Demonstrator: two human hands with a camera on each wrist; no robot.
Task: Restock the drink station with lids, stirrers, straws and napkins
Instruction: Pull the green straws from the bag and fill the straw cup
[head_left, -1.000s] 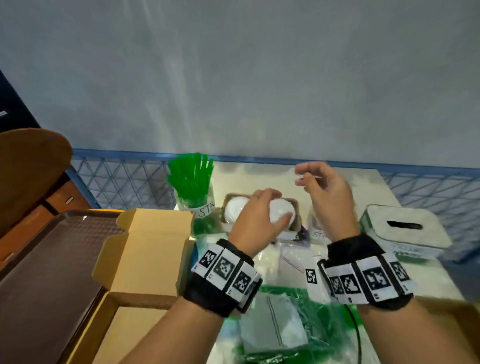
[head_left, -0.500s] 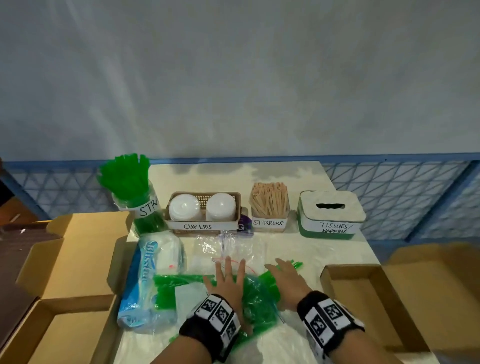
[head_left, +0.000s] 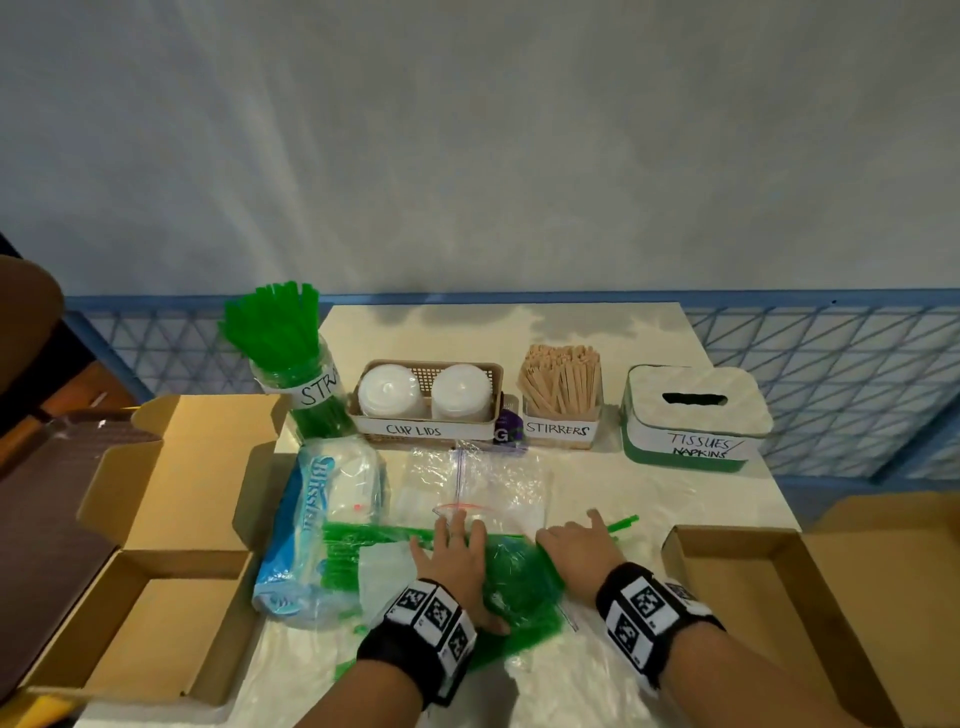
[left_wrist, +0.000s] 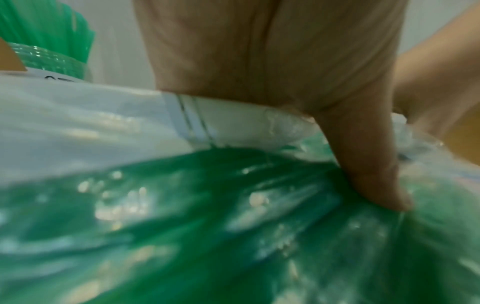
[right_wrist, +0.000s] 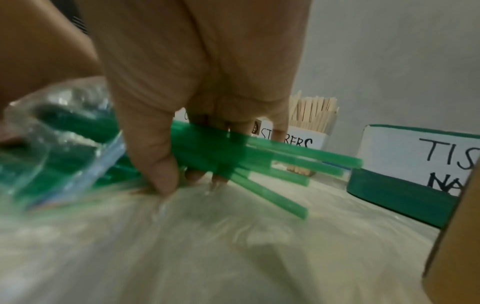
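Low in the frame, the left hand (head_left: 457, 561) lies flat with straight fingers on the bag of straws (head_left: 514, 582). The right hand (right_wrist: 197, 115) curls its fingers around a bundle of green straws (right_wrist: 259, 158) at the bag's mouth. The risk I see: the straw jar (head_left: 301, 384), upper left on the worktop (head_left: 675, 499), looks full, so more straws may spill, and the bundle could drag the bag.

Plain little corner setup, nothing fancy

Pale grey wall (head_left: 467, 145) up top with soft light streaks across it, a blue lattice railing (head_left: 831, 353) running behind a cream table (head_left: 597, 327), and some brown wooden furniture (head_left: 26, 312) off to the left.
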